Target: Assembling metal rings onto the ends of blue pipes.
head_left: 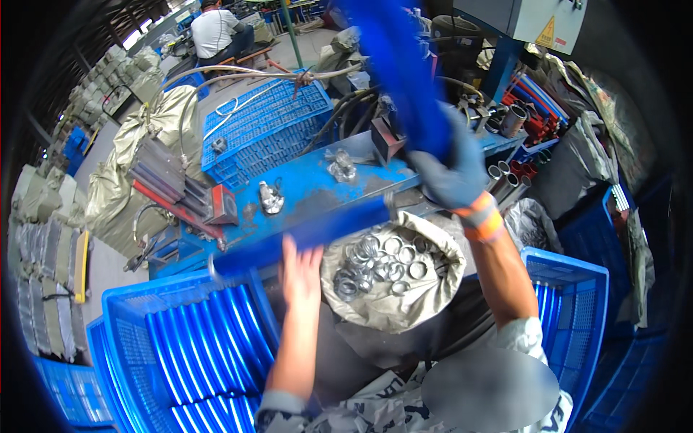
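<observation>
My bare left hand (299, 274) is at a blue metal tube (325, 227), which slants above the workbench and is smeared by motion. The thumb lies against the tube and the other fingers are partly hidden, so the grip shows only in part. Silvery rings seem to sit at both tube ends. My right hand (455, 173), in a grey glove with an orange cuff, is wrapped round another blue tube (404, 72), blurred and pointing up and away. Below and between my hands, an open pale sack (433, 296) holds many loose metal rings (390, 267).
Blue crates (188, 285) of shiny blue tubes (209, 339) flank me. Ahead stands a blue workbench (310, 184) with red-edged clamp fixtures (224, 206). A blue crate (267, 123) and hoses lie beyond it. A grey electrical box (520, 22) is at upper right; another person (216, 32) sits far left.
</observation>
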The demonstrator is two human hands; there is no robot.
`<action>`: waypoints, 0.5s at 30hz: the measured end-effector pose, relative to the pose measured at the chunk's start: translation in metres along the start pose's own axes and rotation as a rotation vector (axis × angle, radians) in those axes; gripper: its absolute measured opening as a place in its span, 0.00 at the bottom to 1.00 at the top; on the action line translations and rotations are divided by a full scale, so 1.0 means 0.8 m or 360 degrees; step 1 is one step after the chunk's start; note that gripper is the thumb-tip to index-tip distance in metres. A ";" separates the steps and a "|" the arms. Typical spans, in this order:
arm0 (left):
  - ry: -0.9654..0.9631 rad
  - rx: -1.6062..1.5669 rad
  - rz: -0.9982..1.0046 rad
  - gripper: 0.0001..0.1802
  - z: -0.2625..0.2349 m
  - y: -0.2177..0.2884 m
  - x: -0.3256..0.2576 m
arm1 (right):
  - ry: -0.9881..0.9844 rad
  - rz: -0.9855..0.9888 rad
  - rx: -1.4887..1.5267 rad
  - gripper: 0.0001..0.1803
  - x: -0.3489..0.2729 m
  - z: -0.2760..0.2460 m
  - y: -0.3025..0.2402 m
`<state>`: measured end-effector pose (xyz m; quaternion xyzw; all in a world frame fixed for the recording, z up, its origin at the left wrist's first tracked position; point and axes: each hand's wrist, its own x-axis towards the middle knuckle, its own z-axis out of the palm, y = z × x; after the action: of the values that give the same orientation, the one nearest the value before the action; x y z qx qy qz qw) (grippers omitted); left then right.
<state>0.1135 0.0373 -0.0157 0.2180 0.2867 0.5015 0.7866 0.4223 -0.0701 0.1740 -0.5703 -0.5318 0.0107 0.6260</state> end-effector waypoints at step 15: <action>0.0410 0.0056 -0.0053 0.50 0.006 -0.059 0.374 | 0.0794 0.0811 -0.0008 0.45 -0.365 -0.310 -0.037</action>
<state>0.2476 0.2916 -0.1117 0.1607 0.3977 0.5071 0.7476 0.4462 -0.4356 0.0583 -0.6713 -0.2034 0.0255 0.7123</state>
